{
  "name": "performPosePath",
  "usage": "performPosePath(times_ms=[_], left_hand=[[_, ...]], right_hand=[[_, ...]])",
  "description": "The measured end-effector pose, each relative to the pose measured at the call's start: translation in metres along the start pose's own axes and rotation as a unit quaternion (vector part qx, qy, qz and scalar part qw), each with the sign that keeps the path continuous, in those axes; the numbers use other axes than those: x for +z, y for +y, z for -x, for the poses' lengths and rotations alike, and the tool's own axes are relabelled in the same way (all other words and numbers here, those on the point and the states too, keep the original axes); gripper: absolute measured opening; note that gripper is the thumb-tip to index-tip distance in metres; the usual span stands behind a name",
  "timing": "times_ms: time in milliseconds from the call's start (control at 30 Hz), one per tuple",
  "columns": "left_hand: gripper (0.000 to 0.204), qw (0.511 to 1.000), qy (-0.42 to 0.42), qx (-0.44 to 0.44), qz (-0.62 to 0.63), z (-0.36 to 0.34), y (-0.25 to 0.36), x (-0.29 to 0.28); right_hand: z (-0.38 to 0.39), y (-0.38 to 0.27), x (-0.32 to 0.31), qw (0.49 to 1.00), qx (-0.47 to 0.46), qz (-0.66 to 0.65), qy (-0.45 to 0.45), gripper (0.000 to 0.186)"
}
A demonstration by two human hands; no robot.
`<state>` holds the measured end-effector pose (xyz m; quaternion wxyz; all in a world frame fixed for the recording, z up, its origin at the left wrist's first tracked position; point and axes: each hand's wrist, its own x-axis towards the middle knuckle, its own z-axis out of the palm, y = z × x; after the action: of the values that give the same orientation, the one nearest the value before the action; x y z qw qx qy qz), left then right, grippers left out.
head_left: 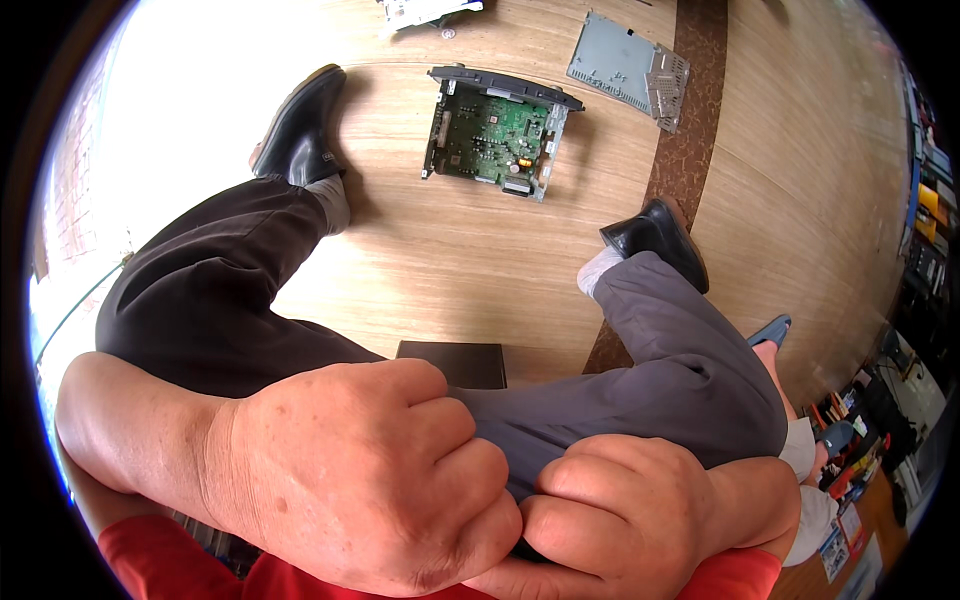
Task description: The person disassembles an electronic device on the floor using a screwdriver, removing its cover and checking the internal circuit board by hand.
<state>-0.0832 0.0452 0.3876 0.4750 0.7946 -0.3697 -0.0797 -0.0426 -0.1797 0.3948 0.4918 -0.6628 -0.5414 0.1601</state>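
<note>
My left hand [365,475] is curled into a fist close in front of my body, its back turned up. Beside it, my right hand [625,515] is also closed, and the knuckles of the two nearly meet. A small dark bit shows between them, but what the fingers hold, if anything, is hidden. Farther off on the floor lies an opened electronic unit [495,135], a metal frame with a dark front panel and a green circuit board inside. Neither hand touches it.
A grey metal cover plate [625,70] with a perforated part lies at the far right. Another electronic part [425,12] is cut off at the top edge. A flat black object [455,362] lies between my legs. At right are another person's foot [770,345] and cluttered shelves.
</note>
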Motion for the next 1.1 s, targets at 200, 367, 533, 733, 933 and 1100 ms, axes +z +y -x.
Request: performPosePath(times_ms=[200, 367, 533, 733, 933, 1100], left_hand=[[0.02, 1.0, 0.001, 0.002, 0.0, 0.0019, -0.0002, 0.0008], [0.02, 1.0, -0.001, 0.001, 0.002, 0.0018, -0.0002, 0.0004], [0.02, 1.0, -0.009, -0.002, 0.002, 0.0019, 0.0006, 0.0007], [0.019, 1.0, -0.019, -0.005, 0.006, -0.0019, -0.0003, -0.0039], [0.019, 1.0, -0.013, -0.007, 0.003, -0.0021, -0.0004, -0.0038], [0.019, 1.0, -0.017, -0.007, 0.002, -0.0016, -0.0005, -0.0043]], right_hand=[[-0.0004, 0.0003, -0.0006, 1.0, 0.001, -0.003, -0.007, 0.014], [0.001, -0.0002, -0.0005, 1.0, 0.007, -0.006, -0.013, 0.015], [0.0003, -0.0003, -0.0001, 1.0, 0.007, -0.004, -0.009, 0.017], [0.0006, -0.0013, 0.0025, 1.0, 0.011, 0.004, 0.008, 0.019], [0.0011, 0.0004, -0.0004, 1.0, -0.003, 0.009, -0.009, 0.019], [0.002, 0.0003, -0.0002, 1.0, -0.005, 0.01, -0.006, 0.013]])
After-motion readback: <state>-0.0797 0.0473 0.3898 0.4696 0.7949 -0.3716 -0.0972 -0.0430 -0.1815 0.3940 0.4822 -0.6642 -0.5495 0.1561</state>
